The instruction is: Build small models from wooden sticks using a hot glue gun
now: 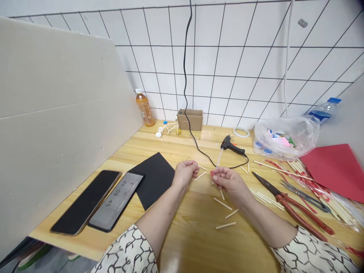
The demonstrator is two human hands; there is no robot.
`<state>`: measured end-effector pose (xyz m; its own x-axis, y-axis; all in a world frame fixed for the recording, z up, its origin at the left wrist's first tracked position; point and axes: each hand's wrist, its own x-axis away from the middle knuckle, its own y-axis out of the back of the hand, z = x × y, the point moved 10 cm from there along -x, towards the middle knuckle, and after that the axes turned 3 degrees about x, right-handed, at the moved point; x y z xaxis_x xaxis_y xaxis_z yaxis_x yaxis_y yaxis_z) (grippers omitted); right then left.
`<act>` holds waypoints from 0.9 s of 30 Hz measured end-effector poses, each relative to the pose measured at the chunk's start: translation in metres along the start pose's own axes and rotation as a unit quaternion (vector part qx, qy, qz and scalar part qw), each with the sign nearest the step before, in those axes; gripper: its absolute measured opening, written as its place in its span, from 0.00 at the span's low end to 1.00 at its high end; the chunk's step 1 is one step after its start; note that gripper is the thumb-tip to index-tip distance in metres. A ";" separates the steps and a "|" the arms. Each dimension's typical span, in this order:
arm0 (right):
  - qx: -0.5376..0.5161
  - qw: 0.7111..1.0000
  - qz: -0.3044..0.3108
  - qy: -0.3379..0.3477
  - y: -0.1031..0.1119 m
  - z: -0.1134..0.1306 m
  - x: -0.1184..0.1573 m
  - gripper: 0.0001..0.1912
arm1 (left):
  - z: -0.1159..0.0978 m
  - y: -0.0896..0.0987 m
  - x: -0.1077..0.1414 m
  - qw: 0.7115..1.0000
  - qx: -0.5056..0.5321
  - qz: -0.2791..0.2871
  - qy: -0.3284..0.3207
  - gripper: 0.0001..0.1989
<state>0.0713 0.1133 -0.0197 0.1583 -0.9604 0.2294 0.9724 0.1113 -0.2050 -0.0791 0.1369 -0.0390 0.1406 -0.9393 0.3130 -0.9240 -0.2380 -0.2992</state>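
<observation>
Head view: my right hand (227,182) pinches a small red piece (211,173) between thumb and fingertips, over the table (187,239). My left hand (184,173) has its fingertips drawn together at a short stick (202,167); whether they grip it, I cannot tell

Your head camera: close above near side of table (189,239), facing forward and down, tiled wall (209,60) beyond table

Cream sleeves (128,251), dark branching lines
</observation>
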 end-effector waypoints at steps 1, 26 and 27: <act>-0.003 1.000 0.000 0.000 0.000 -0.002 0.000 0.17 | 0.000 0.000 0.001 1.000 0.003 -0.003 0.003 0.06; 0.031 0.997 -0.051 0.044 0.007 0.003 0.000 0.20 | -0.025 -0.016 0.040 0.998 0.016 0.055 -0.037 0.38; 0.030 0.997 -0.048 0.044 0.007 0.002 0.000 0.20 | -0.029 -0.014 0.039 0.998 0.016 0.052 -0.044 0.36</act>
<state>0.0787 0.1147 -0.0196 0.0507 -0.9859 0.1594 0.9914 0.0304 -0.1276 -0.0714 0.1111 0.0036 0.0771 -0.9770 0.1988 -0.9233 -0.1452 -0.3555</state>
